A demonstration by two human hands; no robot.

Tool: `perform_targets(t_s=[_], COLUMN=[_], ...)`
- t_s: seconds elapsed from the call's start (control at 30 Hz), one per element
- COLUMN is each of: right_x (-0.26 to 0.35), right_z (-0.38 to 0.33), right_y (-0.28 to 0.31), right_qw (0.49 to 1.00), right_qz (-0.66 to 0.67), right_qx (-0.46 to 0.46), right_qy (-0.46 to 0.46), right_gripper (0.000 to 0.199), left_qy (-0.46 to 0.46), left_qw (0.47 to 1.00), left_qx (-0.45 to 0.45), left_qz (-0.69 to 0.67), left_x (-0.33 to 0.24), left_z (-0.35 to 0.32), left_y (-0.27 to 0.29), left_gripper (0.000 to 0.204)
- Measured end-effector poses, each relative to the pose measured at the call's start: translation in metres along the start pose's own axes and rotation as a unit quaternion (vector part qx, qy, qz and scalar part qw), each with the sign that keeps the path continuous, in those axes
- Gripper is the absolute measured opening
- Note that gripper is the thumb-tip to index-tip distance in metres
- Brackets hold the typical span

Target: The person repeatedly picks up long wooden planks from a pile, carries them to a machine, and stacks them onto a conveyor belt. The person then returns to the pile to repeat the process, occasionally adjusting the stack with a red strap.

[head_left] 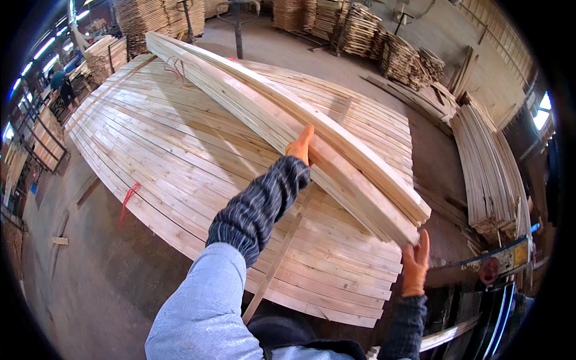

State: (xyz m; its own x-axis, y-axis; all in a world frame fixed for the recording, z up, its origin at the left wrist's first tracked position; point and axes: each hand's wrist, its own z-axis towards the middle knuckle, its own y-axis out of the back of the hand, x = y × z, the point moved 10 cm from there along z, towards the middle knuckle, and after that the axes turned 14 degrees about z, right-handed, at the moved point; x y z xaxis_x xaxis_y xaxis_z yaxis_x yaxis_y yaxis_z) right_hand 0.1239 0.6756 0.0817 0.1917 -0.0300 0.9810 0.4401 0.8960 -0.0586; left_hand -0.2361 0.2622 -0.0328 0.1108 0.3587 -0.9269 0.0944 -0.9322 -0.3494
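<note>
A bundle of long, pale wooden boards (pixel 360 180) lies slantwise across a broad layer of similar boards (pixel 180 144). My left hand (pixel 301 145), in an orange glove, grips the bundle near its middle; its thumb shows on top while the other fingers are mostly hidden. At the near right end of the bundle is my right hand (pixel 415 264), also orange-gloved. Its fingers are stretched out and touch the board ends. Dark patterned sleeve covers (pixel 261 201) wrap both forearms.
Red string (pixel 129 198) hangs off the layer's left edge. A thin crosswise strip (pixel 282 255) runs under my left arm. Stacked boards (pixel 489 174) stand at the right, more timber piles (pixel 372 36) at the back. Far left, a person (pixel 62 84) stands among racks.
</note>
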Motion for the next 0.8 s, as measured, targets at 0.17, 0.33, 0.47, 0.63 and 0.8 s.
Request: perform_targets(t_s=[0.17, 0.33, 0.47, 0.63, 0.8], right_x=[0.041, 0.010, -0.058, -0.104, -0.122], right_z=[0.003, 0.010, -0.015, -0.077, -0.133], right_y=[-0.063, -0.273, -0.444, -0.488, -0.369], right_qw=[0.928, 0.783, 0.733, 0.749, 0.768], right_qz=[-0.094, 0.102, 0.109, 0.023, -0.015], right_qx=[0.311, 0.518, 0.562, 0.547, 0.555], right_qy=[-0.182, -0.328, -0.367, -0.372, -0.320], right_gripper=[0.066, 0.093, 0.117, 0.051, 0.055], left_qy=[0.110, 0.050, 0.193, 0.042, 0.322], left_qw=[0.993, 0.999, 0.979, 0.916, 0.812], left_qx=[-0.019, 0.002, 0.026, 0.291, 0.453], left_qz=[-0.046, 0.018, 0.055, 0.273, 0.180], left_x=[-0.024, -0.003, 0.049, 0.120, 0.120], left_z=[-0.117, -0.234, -0.351, -0.435, -0.474], left_y=[0.018, 0.032, -0.038, -0.063, -0.015], left_gripper=[0.098, 0.057, 0.070, 0.069, 0.063])
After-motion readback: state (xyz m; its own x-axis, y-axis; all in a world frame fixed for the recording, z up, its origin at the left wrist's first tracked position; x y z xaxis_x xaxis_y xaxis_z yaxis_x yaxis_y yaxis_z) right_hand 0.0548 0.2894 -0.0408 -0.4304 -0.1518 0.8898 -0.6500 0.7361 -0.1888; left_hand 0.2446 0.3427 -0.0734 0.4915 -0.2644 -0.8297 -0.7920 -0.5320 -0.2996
